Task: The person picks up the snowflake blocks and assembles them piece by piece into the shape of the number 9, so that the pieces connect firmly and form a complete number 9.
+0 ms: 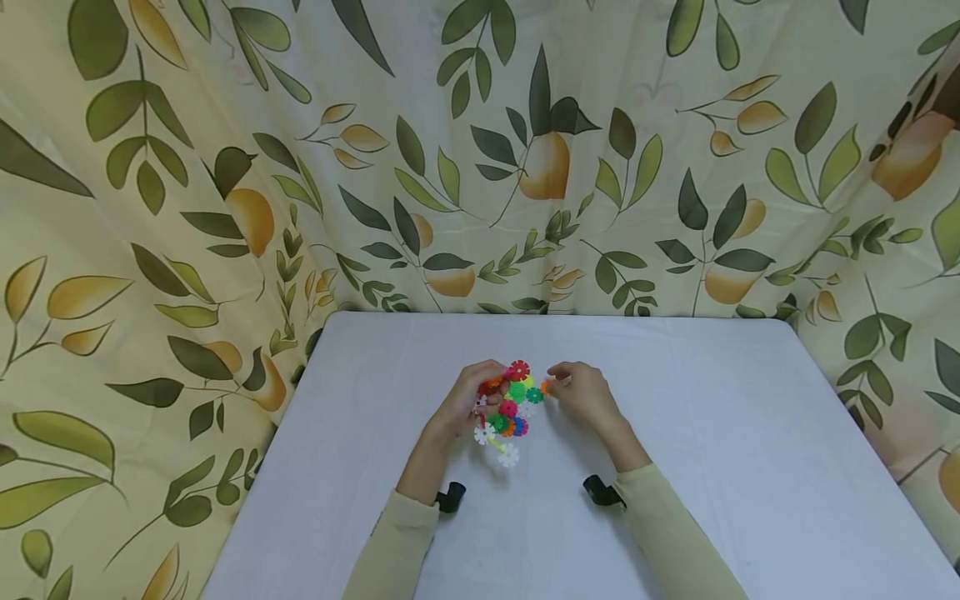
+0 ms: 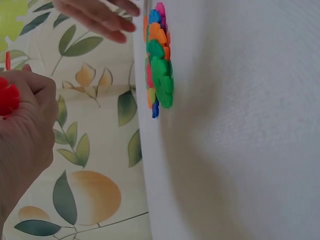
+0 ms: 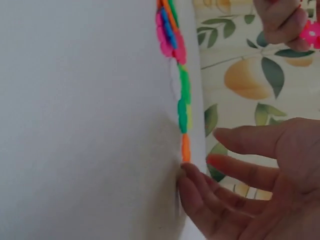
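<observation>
A: Start with the head view. Where are the coloured pieces?

B: The flower-shaped pieces [image 1: 517,390] bunch between the hands, over the white table [image 1: 675,400]: red, green, pink, white, blue, yellow. The left grip [image 1: 461,400] holds the bunch from its side, its fingertips partly hidden behind it. How the pieces join is too small to make out.

A: And the other side?

B: The right grip [image 1: 590,397] is beside an orange piece [image 1: 546,388] at the bunch's edge, fingers bent. Both sleeves [image 1: 675,525] run off the bottom, and a black device [image 1: 452,497] by the left wrist is half covered.

A: Now the left wrist view.

B: The left grip is curled and cut off by the left edge, with a red piece [image 2: 7,97] against it. A yellow-green piece at the top corner is cropped too. More pieces show edge-on, overlapping; the right fingers above are cut off.

A: The right wrist view?

B: The right grip is loose, thumb and fingers parted, just beside the orange piece. I can't tell whether a fingertip touches it. The left grip is cropped at the top, near a pink piece [image 3: 311,34] cut by the right edge.
</observation>
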Demonstrator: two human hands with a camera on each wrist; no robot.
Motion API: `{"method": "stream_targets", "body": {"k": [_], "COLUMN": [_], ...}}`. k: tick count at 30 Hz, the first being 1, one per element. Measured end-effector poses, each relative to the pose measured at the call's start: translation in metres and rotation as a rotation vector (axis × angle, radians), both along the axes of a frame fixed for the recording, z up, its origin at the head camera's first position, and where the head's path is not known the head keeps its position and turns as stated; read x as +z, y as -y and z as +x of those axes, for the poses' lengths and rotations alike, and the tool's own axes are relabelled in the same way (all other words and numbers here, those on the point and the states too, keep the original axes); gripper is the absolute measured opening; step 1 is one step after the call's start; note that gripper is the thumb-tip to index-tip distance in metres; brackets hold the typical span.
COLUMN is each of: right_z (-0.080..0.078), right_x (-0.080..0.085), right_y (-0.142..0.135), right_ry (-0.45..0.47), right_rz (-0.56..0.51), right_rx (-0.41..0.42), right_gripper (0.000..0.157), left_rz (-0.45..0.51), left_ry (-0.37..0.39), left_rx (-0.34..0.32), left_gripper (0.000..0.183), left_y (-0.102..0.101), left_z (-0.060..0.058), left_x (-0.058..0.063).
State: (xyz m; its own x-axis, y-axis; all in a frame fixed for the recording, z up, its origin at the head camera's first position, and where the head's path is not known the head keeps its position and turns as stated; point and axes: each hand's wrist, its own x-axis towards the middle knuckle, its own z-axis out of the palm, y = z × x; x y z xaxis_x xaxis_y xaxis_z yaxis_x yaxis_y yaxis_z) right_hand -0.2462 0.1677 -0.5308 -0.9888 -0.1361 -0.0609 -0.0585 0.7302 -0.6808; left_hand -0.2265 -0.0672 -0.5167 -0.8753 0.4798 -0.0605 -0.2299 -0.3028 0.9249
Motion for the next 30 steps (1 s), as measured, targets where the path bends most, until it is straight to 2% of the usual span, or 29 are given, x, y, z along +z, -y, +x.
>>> {"method": "stream_targets", "body": {"k": [2,5,11,21,30], "right_z": [-0.001,-0.003,-0.006,-0.003,0.009], "right_x": [-0.004,-0.008,-0.010,-0.010,0.010], "right_y": [0.000,0.000,0.000,-0.004,0.000], "right_ry": [0.014,-0.013,-0.045,-0.017,-0.163], "right_rz": [0.068,0.144,0.165,0.042,-0.256], "right_rx": [0.027,0.065,0.062,0.024,0.026], "right_gripper": [0.036,0.035,0.025,0.016,0.011], "left_rz": [0.011,0.021,-0.018,-0.081,-0.046], "left_ry": [0.007,0.004,-0.025,-0.014,-0.030], "left_rx": [-0.002,-0.015,0.002,0.050,0.105], "left_gripper": [0.026,0.025,0.021,0.020,0.021], "left_y": [0.000,0.001,0.001,-0.003,-0.005], "left_z": [0.000,0.000,0.001,0.002,0.001], "left_x": [0.000,0.000,0.000,0.000,-0.001]}}
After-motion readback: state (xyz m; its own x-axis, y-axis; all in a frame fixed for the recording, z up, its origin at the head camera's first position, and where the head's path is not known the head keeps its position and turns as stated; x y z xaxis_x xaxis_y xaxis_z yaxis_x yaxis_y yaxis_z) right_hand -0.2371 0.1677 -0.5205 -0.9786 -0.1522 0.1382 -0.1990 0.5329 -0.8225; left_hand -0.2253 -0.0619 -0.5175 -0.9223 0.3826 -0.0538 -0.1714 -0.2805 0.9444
